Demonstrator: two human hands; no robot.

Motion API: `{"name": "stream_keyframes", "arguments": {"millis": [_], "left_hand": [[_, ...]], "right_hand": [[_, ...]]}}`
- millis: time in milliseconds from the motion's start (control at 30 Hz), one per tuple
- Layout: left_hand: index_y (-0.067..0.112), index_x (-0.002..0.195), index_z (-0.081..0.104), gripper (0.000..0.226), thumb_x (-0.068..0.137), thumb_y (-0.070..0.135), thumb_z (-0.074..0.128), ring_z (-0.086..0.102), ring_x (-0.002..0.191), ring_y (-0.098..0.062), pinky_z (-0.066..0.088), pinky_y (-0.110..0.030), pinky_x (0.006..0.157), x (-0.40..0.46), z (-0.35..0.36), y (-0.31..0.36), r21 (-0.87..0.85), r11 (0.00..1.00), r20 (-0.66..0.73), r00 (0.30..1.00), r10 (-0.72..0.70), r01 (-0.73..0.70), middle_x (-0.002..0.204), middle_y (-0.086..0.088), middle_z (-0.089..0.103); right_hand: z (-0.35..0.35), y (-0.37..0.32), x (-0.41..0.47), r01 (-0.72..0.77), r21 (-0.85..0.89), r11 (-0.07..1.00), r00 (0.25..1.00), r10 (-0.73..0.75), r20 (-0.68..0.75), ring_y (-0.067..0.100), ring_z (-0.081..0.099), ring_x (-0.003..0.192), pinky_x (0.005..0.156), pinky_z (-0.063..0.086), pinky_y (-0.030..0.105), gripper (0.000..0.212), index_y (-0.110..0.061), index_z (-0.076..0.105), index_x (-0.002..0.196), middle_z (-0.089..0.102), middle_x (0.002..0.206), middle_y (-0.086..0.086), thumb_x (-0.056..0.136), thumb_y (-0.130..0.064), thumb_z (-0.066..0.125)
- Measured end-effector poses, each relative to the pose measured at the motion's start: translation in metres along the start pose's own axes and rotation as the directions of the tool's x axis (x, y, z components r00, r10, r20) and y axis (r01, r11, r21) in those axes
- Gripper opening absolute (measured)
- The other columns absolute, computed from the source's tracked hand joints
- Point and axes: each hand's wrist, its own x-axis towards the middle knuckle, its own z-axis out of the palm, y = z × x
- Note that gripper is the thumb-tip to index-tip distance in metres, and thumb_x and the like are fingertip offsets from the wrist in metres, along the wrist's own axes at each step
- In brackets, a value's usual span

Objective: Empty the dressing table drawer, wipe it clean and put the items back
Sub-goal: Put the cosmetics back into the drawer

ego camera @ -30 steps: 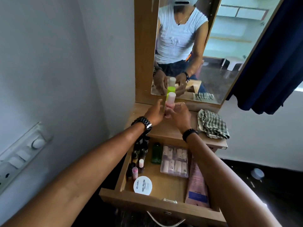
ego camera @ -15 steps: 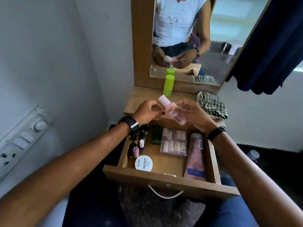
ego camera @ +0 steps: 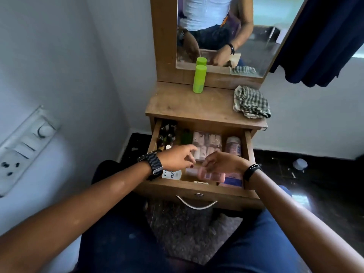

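Your left hand [ego camera: 178,157] reached forward over the open drawer [ego camera: 197,189], palm down, its grip spread loose with the fingers stretched toward the clear blister pack [ego camera: 206,142] and holding nothing. Your right hand [ego camera: 222,162] hung just beside it, wrist bent down, its grip curled round the pink bottle [ego camera: 211,175], which lay nearly flat inside the front of the drawer, long axis running left to right; motion blur hid which end carried the cap. The bottle sat between the white round tin [ego camera: 172,174] at the front left and the pink tube [ego camera: 233,147] along the right wall, whose long axis ran front to back. Small dark polish bottles [ego camera: 166,134] stood upright at the back left, a green bottle [ego camera: 186,136] next to them. On the bench [ego camera: 187,103] the lime-green bottle [ego camera: 199,78] stood upright near the mirror [ego camera: 256,36], well apart from the crumpled checked cloth [ego camera: 251,102].
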Motion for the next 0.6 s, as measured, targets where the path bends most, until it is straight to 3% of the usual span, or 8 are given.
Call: {"name": "stream_keyframes", "arguments": {"millis": [133,233,400,467,533,600], "left_hand": [[0.009,0.138,0.029,0.048,0.091,0.006,0.039,0.058,0.106,-0.027,0.049,-0.042,0.084,0.009,0.015,-0.005,0.214,0.974,0.159,0.982,-0.104,0.068,0.131,-0.013,0.053],[0.010,0.143,0.021,0.055,0.090,0.007,0.036,0.053,0.103,-0.027,0.045,-0.040,0.082,0.010,0.021,-0.002,0.286,0.952,0.211,0.962,-0.172,0.107,0.131,-0.018,0.050],[0.007,0.139,0.029,0.049,0.090,0.008,0.039,0.052,0.110,-0.031,0.045,-0.042,0.088,0.011,0.021,-0.001,0.307,0.944,0.228,0.953,-0.197,0.122,0.129,-0.017,0.052],[0.006,0.136,0.033,0.046,0.090,0.006,0.038,0.054,0.102,-0.028,0.047,-0.037,0.075,0.012,0.021,-0.001,0.314,0.942,0.234,0.953,-0.195,0.116,0.121,-0.012,0.054],[0.006,0.135,0.035,0.045,0.089,0.004,0.037,0.051,0.085,-0.022,0.037,-0.029,0.058,0.011,0.021,0.002,0.312,0.944,0.235,0.954,-0.188,0.110,0.110,-0.008,0.051],[0.009,0.133,0.037,0.044,0.090,0.003,0.035,0.050,0.078,-0.018,0.037,-0.028,0.056,0.011,0.018,0.005,0.277,0.955,0.223,0.960,-0.167,0.102,0.113,-0.008,0.055]], "right_hand": [[0.010,-0.001,0.001,0.003,0.009,1.000,0.999,-0.003,0.042,-0.005,0.060,0.063,0.061,0.048,0.010,0.017,0.008,0.066,0.102,0.069,0.097,0.016,0.089,0.003,0.056],[0.015,-0.003,0.000,-0.028,-0.022,0.999,0.999,0.029,0.042,-0.010,0.057,0.050,0.048,0.041,0.005,0.021,0.007,0.065,0.105,0.067,0.091,0.009,0.088,0.005,0.052],[0.014,-0.003,0.001,-0.017,-0.066,0.998,1.000,0.018,0.016,0.006,0.065,0.071,0.065,0.050,0.017,0.013,-0.003,0.069,0.096,0.072,0.098,0.009,0.085,-0.003,0.063],[0.014,-0.005,0.001,-0.013,-0.146,0.989,1.000,0.013,0.001,0.002,0.059,0.072,0.067,0.047,0.014,0.012,-0.011,0.071,0.095,0.071,0.100,0.005,0.086,-0.009,0.064],[0.012,-0.007,-0.002,0.004,-0.221,0.975,1.000,-0.007,-0.009,0.008,0.060,0.084,0.079,0.048,0.020,0.012,-0.014,0.071,0.096,0.069,0.104,0.002,0.086,-0.014,0.065],[0.010,-0.006,-0.004,0.062,-0.187,0.980,0.997,-0.071,-0.042,0.013,0.062,0.090,0.082,0.048,0.016,0.014,-0.008,0.070,0.098,0.070,0.103,0.007,0.084,-0.012,0.067]]}}
